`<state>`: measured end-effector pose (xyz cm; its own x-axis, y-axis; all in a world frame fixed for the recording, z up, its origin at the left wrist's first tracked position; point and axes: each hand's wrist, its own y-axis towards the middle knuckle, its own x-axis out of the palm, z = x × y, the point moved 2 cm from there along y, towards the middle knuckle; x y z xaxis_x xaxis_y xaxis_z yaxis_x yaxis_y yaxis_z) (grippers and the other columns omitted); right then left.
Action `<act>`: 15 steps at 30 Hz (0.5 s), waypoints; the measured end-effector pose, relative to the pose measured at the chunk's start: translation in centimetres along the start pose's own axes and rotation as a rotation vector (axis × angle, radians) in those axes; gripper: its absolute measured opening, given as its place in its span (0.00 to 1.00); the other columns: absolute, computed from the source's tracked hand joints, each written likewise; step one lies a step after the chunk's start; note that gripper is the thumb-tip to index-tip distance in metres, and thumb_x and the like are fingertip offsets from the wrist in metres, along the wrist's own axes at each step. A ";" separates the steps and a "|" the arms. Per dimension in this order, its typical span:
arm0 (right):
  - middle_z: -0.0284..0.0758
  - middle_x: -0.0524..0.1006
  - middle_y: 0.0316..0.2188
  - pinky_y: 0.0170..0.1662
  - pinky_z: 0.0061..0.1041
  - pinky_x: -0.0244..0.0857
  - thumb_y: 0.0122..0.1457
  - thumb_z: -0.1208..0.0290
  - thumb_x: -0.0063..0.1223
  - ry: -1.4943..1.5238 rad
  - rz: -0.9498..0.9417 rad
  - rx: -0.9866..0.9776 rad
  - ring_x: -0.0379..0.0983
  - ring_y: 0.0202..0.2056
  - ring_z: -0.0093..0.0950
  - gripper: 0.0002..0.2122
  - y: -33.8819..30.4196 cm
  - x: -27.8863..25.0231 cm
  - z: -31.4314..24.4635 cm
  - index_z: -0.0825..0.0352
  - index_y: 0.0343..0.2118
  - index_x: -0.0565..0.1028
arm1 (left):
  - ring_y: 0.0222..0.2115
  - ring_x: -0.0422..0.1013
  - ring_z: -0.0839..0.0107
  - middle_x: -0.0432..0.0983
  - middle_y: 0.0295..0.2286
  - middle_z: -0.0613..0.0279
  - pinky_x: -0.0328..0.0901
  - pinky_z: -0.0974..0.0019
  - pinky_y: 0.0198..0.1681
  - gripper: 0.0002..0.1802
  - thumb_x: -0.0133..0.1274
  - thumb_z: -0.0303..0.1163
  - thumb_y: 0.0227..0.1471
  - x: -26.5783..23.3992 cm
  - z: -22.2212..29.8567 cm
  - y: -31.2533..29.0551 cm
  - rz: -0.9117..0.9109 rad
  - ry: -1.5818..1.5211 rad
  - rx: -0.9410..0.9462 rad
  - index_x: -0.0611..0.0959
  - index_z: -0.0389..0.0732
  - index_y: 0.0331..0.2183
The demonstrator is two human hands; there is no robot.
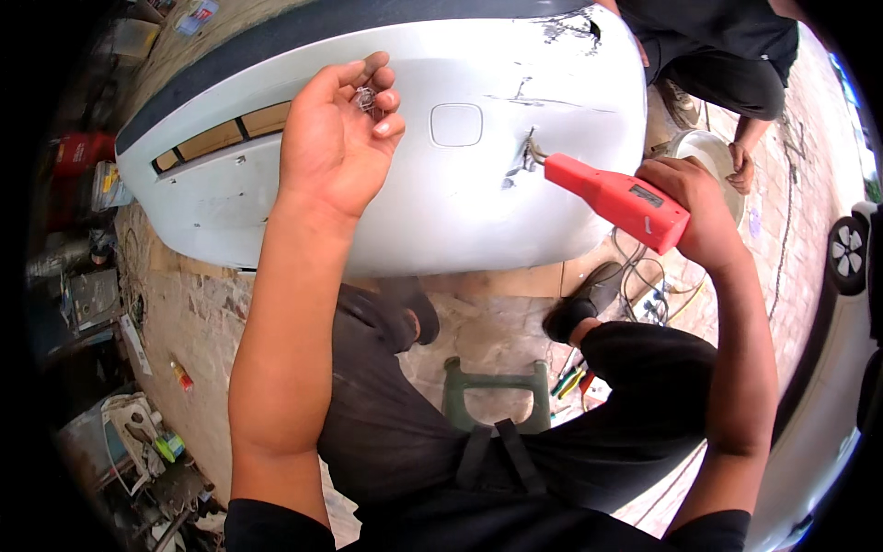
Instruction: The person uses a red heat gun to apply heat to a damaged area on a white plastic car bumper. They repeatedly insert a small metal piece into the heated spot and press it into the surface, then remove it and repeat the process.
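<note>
A silver-white car bumper lies in front of me, with a cracked, gouged spot on its right part and dark scuffs near its far right corner. My right hand is wrapped round a red hot stapler. The bent metal tip of this tool is at the cracked spot; whether it touches I cannot tell. Above the bumper, my left hand is turned palm up, its fingers curled round a small bunch of thin wire staples.
At the far right a crouching person's hand is at a white bucket. Cables run along the floor by my right shoe. A green stool and hand tools are below. Clutter lines the left; a white car stands right.
</note>
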<state>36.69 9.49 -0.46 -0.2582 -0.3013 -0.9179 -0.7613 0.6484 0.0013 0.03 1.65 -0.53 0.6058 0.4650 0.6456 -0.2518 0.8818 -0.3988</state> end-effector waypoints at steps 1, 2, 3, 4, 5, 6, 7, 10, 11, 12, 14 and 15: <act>0.43 0.78 0.27 0.43 0.39 0.69 0.51 0.67 0.63 0.001 -0.003 0.004 0.76 0.35 0.47 0.10 0.0 0.3 -0.1 0.66 0.32 0.77 | 0.34 0.65 0.72 0.73 0.37 0.60 0.60 0.70 0.31 0.18 0.51 0.31 0.63 -0.1 0.3 0.1 0.003 0.015 0.009 0.77 0.29 0.51; 0.43 0.77 0.27 0.43 0.39 0.69 0.51 0.67 0.62 0.002 -0.006 0.008 0.76 0.35 0.47 0.10 0.1 0.6 -0.2 0.66 0.32 0.77 | 0.34 0.64 0.72 0.73 0.37 0.60 0.60 0.70 0.30 0.18 0.51 0.31 0.63 -0.3 0.7 0.1 0.007 0.031 0.018 0.77 0.29 0.50; 0.43 0.77 0.27 0.43 0.39 0.69 0.51 0.67 0.62 0.004 -0.010 0.013 0.76 0.35 0.47 0.10 0.3 0.9 -0.5 0.66 0.31 0.77 | 0.34 0.64 0.72 0.73 0.37 0.60 0.60 0.70 0.30 0.18 0.51 0.31 0.63 -0.5 1.0 0.2 0.011 0.046 0.026 0.78 0.29 0.50; 0.44 0.77 0.28 0.43 0.39 0.69 0.51 0.67 0.62 -0.009 -0.013 0.030 0.76 0.35 0.47 0.10 0.3 0.9 -0.6 0.66 0.32 0.77 | 0.34 0.64 0.72 0.73 0.37 0.60 0.60 0.70 0.30 0.18 0.51 0.31 0.63 -0.7 1.1 0.3 0.007 0.047 0.033 0.78 0.29 0.50; 0.44 0.77 0.28 0.43 0.39 0.69 0.51 0.67 0.62 -0.019 -0.008 0.025 0.76 0.35 0.47 0.10 0.5 0.8 -0.6 0.67 0.32 0.77 | 0.33 0.64 0.72 0.73 0.37 0.60 0.60 0.70 0.30 0.18 0.51 0.31 0.63 -0.9 1.1 0.4 0.002 0.049 0.039 0.78 0.29 0.50; 0.44 0.77 0.28 0.43 0.39 0.69 0.51 0.67 0.62 -0.030 -0.002 0.020 0.76 0.35 0.47 0.10 0.6 0.7 -0.5 0.67 0.32 0.77 | 0.33 0.64 0.72 0.73 0.37 0.61 0.60 0.70 0.30 0.18 0.51 0.31 0.63 -1.0 1.1 0.5 -0.003 0.051 0.045 0.78 0.29 0.50; 0.44 0.77 0.28 0.43 0.39 0.69 0.51 0.67 0.62 -0.035 0.001 0.020 0.76 0.35 0.48 0.10 0.5 0.8 -0.4 0.67 0.32 0.77 | 0.33 0.64 0.72 0.74 0.37 0.61 0.60 0.70 0.30 0.18 0.51 0.31 0.63 -1.0 1.2 0.5 0.005 0.057 0.047 0.78 0.30 0.50; 0.44 0.77 0.29 0.43 0.39 0.69 0.51 0.67 0.63 -0.029 -0.014 0.028 0.76 0.36 0.48 0.10 0.4 0.8 -0.5 0.66 0.32 0.77 | 0.33 0.64 0.72 0.74 0.37 0.61 0.60 0.70 0.30 0.18 0.51 0.31 0.63 -1.0 1.4 0.3 0.016 0.067 0.049 0.78 0.30 0.50; 0.44 0.77 0.29 0.43 0.39 0.69 0.51 0.68 0.63 -0.028 -0.015 0.025 0.76 0.36 0.48 0.09 0.4 0.8 -0.5 0.66 0.32 0.77 | 0.33 0.64 0.72 0.74 0.37 0.61 0.60 0.71 0.30 0.18 0.51 0.31 0.63 -1.0 1.5 0.3 0.012 0.066 0.048 0.78 0.30 0.50; 0.44 0.77 0.29 0.43 0.39 0.69 0.51 0.67 0.63 -0.015 -0.018 0.028 0.76 0.36 0.48 0.10 0.4 0.8 -0.5 0.66 0.32 0.77 | 0.33 0.64 0.73 0.74 0.37 0.61 0.60 0.71 0.30 0.18 0.51 0.31 0.63 -1.1 1.6 0.2 0.008 0.065 0.047 0.78 0.30 0.50; 0.44 0.77 0.28 0.42 0.39 0.69 0.51 0.67 0.63 0.008 -0.026 0.043 0.76 0.36 0.48 0.10 0.3 0.8 -0.3 0.66 0.32 0.77 | 0.32 0.66 0.72 0.74 0.35 0.62 0.60 0.71 0.29 0.14 0.51 0.30 0.61 -1.1 1.5 0.3 -0.004 0.060 0.042 0.79 0.32 0.46; 0.44 0.77 0.28 0.43 0.39 0.69 0.51 0.67 0.63 0.002 -0.027 0.040 0.76 0.36 0.48 0.10 0.2 0.7 -0.3 0.66 0.32 0.77 | 0.32 0.67 0.72 0.74 0.34 0.62 0.61 0.70 0.29 0.13 0.52 0.30 0.60 -1.1 1.4 0.3 -0.009 0.058 0.040 0.80 0.33 0.44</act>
<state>36.13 9.21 -1.02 -0.2392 -0.3205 -0.9166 -0.7437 0.6674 -0.0393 -1.80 1.56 -0.41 0.6504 0.4525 0.6101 -0.2750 0.8890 -0.3661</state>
